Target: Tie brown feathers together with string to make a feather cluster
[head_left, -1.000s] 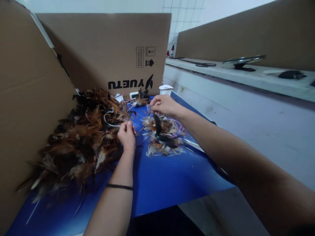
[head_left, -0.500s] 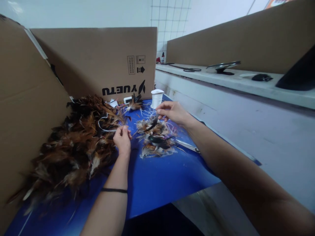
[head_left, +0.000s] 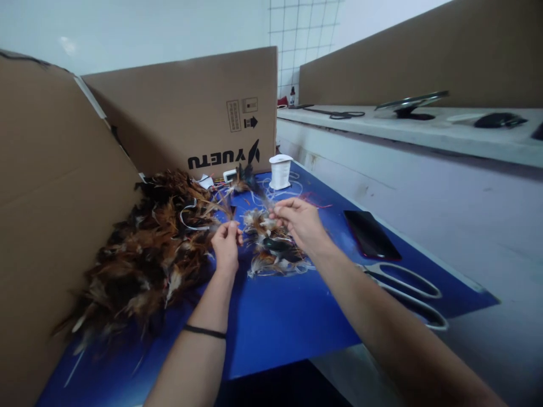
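My left hand (head_left: 226,247) is closed in a pinch on thin brown feathers (head_left: 229,208) that point upward from the fingertips. Opposite it, my right hand (head_left: 300,225) pinches the base of a dark feather (head_left: 262,193), smeared by motion and leaning up to the left. Below the right fingers lie small feather bunches (head_left: 274,251), brown, white and glossy black-green, in a stack on the blue tabletop (head_left: 271,322). A large heap of loose brown feathers (head_left: 148,254) spreads to the left of my left hand.
A white ribbon spool (head_left: 280,173) stands at the back, with loose ribbon around it. To the right lie a dark phone (head_left: 372,234) and scissors (head_left: 407,289), partly under my right forearm. Cardboard panels (head_left: 169,113) wall the left and back. A ledge (head_left: 365,116) runs along the right.
The dark feather in my right hand has swung from pointing down-left to pointing up-left. Brown feathers now stand up from my left fingers. The view has shifted, showing the phone and scissors handles.
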{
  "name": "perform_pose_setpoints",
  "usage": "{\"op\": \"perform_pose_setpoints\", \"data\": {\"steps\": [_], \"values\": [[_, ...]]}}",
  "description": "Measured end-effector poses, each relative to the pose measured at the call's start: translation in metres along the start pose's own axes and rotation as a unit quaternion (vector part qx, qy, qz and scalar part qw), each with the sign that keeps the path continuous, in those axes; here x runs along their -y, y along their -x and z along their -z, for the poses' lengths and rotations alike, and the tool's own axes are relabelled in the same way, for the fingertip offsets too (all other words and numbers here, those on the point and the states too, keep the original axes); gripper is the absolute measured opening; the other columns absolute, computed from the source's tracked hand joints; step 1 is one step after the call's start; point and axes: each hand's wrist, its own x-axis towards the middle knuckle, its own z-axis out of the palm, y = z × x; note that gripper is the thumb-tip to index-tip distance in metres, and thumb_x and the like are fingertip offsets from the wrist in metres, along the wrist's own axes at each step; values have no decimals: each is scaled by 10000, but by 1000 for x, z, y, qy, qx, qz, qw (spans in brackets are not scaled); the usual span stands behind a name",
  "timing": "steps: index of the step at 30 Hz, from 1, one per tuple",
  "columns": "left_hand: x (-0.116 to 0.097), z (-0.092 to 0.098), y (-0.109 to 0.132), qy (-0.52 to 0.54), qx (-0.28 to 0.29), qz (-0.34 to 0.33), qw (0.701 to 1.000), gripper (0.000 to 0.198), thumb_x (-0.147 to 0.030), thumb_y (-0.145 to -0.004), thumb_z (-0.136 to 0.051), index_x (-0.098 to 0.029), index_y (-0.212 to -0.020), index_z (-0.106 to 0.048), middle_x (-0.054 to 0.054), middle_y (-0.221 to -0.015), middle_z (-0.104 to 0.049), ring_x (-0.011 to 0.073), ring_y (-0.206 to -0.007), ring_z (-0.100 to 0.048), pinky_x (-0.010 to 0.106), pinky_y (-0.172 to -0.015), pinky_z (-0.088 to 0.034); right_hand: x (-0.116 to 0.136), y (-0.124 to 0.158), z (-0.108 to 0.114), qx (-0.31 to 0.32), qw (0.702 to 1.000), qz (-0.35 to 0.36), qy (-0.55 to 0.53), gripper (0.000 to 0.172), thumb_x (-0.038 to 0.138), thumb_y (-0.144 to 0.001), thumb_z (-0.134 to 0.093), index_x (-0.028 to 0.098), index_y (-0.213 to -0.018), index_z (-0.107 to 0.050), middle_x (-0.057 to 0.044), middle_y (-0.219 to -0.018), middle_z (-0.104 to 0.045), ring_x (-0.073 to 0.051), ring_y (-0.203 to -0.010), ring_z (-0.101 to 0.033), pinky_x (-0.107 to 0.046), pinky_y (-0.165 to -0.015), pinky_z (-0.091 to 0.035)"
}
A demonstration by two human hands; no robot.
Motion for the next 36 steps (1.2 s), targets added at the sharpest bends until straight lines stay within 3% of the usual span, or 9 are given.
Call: {"op": "perform_pose_setpoints", "data": {"steps": [5, 9, 13, 19, 22, 36], "values": [[-1, -8, 8, 24, 56, 33, 998, 295, -416, -702, -679, -136, -714, -586, -42, -569, -535, 33, -403, -425, 164, -405, -338, -36, 4, -2, 60, 996, -51, 52, 250, 239, -569, -748, 154, -754, -602, -18, -643, -653, -156, -635, -643, -210, -479, -459], [-2, -12, 13, 19, 83, 41, 996, 285, -396, -705, -686, -139, -678, -567, -35, -570, -544, 33, -412, -424, 163, -420, -346, -46, 7, 2, 106, 981, -23, 163, 254, 268, -629, -694, 157, -853, -648, -34, -731, -667, -161, -648, -627, -238, -491, -473], [-3, -14, 17, 12, 100, 40, 994, 288, -392, -701, -694, -139, -653, -565, -39, -556, -534, 33, -415, -417, 166, -435, -357, -50, 7, 6, 124, 962, 22, 242, 167, 289, -690, -622, 169, -802, -650, -12, -706, -640, -151, -646, -598, -245, -524, -479], [-1, -15, 19, 7, 115, 55, 992, 261, -381, -730, -672, -132, -710, -597, -37, -567, -536, 32, -410, -412, 167, -427, -336, -40, 8, 5, 68, 988, -5, 141, 136, 264, -636, -663, 158, -697, -605, 25, -646, -579, -80, -523, -505, -208, -509, -451], [-1, -15, 20, -5, 119, 61, 991, 263, -382, -723, -677, -131, -703, -602, -34, -562, -546, 37, -410, -418, 172, -432, -339, -36, 9, 6, 80, 991, -33, 107, 143, 265, -634, -664, 158, -673, -576, 41, -573, -565, -60, -449, -468, -194, -462, -418], [-1, -17, 22, -82, 103, 36, 991, 287, -406, -703, -673, -132, -642, -613, -28, -523, -563, 59, -409, -438, 188, -432, -359, -47, 6, 11, 92, 978, -31, 187, 126, 272, -652, -646, 160, -674, -593, 2, -558, -630, -92, -448, -532, -186, -396, -402]]}}
